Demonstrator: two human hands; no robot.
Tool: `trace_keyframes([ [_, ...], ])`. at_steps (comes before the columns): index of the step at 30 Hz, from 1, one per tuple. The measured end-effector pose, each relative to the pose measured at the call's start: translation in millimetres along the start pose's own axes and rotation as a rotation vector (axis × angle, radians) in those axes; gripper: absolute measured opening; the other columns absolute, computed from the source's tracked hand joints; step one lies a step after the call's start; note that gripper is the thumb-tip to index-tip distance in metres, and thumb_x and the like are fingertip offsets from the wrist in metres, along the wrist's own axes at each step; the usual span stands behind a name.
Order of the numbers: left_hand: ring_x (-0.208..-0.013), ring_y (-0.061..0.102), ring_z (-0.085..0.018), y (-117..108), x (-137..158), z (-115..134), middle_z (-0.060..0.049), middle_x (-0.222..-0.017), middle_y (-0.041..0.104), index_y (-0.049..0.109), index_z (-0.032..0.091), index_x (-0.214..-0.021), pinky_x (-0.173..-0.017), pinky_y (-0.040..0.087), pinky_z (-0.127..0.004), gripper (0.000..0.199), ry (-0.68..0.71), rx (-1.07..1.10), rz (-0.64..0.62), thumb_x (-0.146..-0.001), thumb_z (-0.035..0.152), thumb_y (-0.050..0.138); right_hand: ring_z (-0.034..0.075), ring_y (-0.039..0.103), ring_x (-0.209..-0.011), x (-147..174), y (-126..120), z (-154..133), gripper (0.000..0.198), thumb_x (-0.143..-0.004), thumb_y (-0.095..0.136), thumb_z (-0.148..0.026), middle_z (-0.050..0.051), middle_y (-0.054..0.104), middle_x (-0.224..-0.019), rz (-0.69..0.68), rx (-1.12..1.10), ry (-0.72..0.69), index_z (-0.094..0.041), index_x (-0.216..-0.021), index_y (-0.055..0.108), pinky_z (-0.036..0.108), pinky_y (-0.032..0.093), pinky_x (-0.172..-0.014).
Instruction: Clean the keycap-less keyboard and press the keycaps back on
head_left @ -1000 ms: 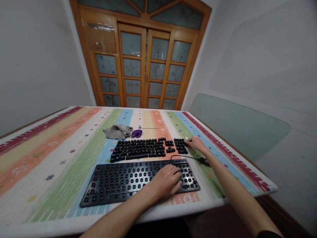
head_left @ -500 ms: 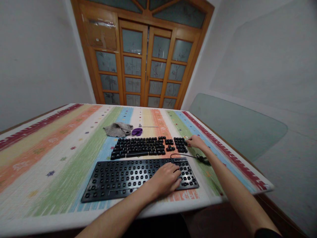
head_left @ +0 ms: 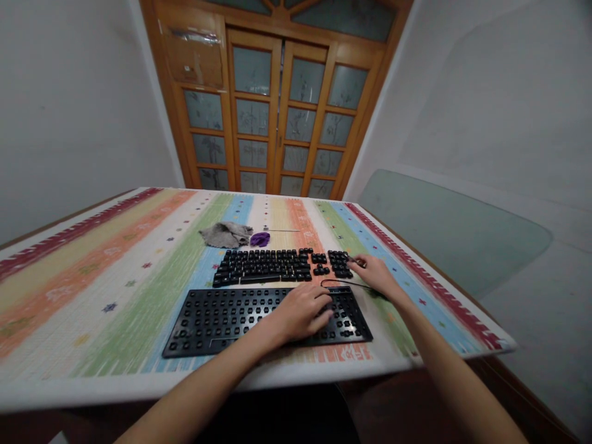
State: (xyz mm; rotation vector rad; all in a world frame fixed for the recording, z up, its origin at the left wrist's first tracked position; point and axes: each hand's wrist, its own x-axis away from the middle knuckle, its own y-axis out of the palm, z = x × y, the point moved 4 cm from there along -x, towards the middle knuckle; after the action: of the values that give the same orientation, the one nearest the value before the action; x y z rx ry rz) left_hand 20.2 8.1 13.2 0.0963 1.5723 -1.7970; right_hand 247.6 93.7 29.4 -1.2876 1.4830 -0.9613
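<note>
A black keyboard base [head_left: 208, 317], its key posts bare, lies near the front edge of the table. My left hand [head_left: 303, 311] rests on its right half, fingers apart, covering some of the posts. Behind the base, loose black keycaps [head_left: 263, 266] are laid out in keyboard order, with the number-pad group [head_left: 340, 262] at their right end. At that group's right edge is my right hand [head_left: 372, 271], thumb and fingertips pinched on a small dark piece that looks like a keycap. Fingers partly hide this piece.
A grey cloth [head_left: 226, 234] and a purple cloth [head_left: 259, 239] lie behind the keycaps. Beside them is a thin rod [head_left: 284, 230]. The keyboard's cable [head_left: 345, 282] runs under my right wrist. A striped cloth [head_left: 139, 296] covers the table.
My right hand has stayed beside the number-pad keycaps, and a dark piece now shows at its fingertips. My left hand remains on the keyboard base. The camera view has shifted slightly.
</note>
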Motion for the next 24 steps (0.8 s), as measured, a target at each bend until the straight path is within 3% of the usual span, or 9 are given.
trace_keyframes([
  [5, -0.109, 0.064, -0.023, -58, 44, -24, -0.009, -0.116, 0.07, 0.064, 0.017, -0.112, -0.098, 0.052, -0.042, 0.022, -0.201, -0.015, 0.212, -0.098, 0.029, 0.053, 0.023, 0.067, -0.08, 41, 5, -7, 0.031, -0.09, 0.052, -0.039, 0.009, 0.075, -0.088, -0.056, -0.176, -0.209, -0.016, -0.091, 0.072, 0.03, 0.045, -0.072],
  [9, -0.111, 0.064, -0.025, -100, 107, -54, -0.01, -0.115, 0.071, 0.065, 0.018, -0.113, -0.102, 0.05, -0.044, 0.034, -0.507, -0.143, 0.371, -0.097, 0.043, 0.048, 0.024, 0.067, -0.075, 68, 15, -3, 0.035, -0.088, 0.05, -0.046, 0.008, 0.073, -0.08, -0.044, -0.209, -0.197, -0.017, -0.091, 0.071, 0.032, 0.046, -0.071],
  [12, -0.107, 0.066, -0.029, -119, 157, -69, -0.012, -0.113, 0.071, 0.066, 0.017, -0.112, -0.099, 0.051, -0.045, 0.046, -0.8, -0.247, 0.436, -0.091, 0.053, 0.046, 0.024, 0.066, -0.068, 82, 21, 0, 0.039, -0.088, 0.048, -0.05, 0.006, 0.07, -0.072, 0.016, -0.221, -0.138, -0.018, -0.093, 0.069, 0.032, 0.045, -0.067],
  [15, -0.086, 0.07, -0.027, -124, 199, -76, -0.011, -0.102, 0.073, 0.066, 0.018, -0.114, -0.083, 0.057, -0.041, 0.053, -1.092, -0.261, 0.475, -0.086, 0.058, 0.045, 0.025, 0.067, -0.068, 90, 27, 1, 0.04, -0.09, 0.045, -0.051, 0.006, 0.071, -0.072, 0.019, -0.217, -0.071, -0.019, -0.093, 0.069, 0.033, 0.044, -0.065],
  [17, -0.078, 0.07, -0.026, -120, 214, -76, -0.011, -0.098, 0.073, 0.065, 0.016, -0.115, -0.08, 0.057, -0.041, 0.056, -1.196, -0.24, 0.442, -0.084, 0.058, 0.044, 0.026, 0.069, -0.073, 93, 29, 2, 0.039, -0.091, 0.044, -0.048, 0.008, 0.073, -0.077, 0.026, -0.191, -0.038, -0.019, -0.092, 0.07, 0.034, 0.045, -0.068],
  [24, -0.086, 0.072, -0.027, -113, 219, -73, -0.012, -0.102, 0.075, 0.062, 0.016, -0.117, -0.087, 0.056, -0.042, 0.049, -1.189, -0.195, 0.38, -0.086, 0.047, 0.04, 0.032, 0.07, -0.091, 95, 38, 1, 0.039, -0.094, 0.044, -0.041, 0.014, 0.076, -0.097, 0.039, -0.066, -0.046, -0.015, -0.096, 0.072, 0.038, 0.048, -0.079],
])
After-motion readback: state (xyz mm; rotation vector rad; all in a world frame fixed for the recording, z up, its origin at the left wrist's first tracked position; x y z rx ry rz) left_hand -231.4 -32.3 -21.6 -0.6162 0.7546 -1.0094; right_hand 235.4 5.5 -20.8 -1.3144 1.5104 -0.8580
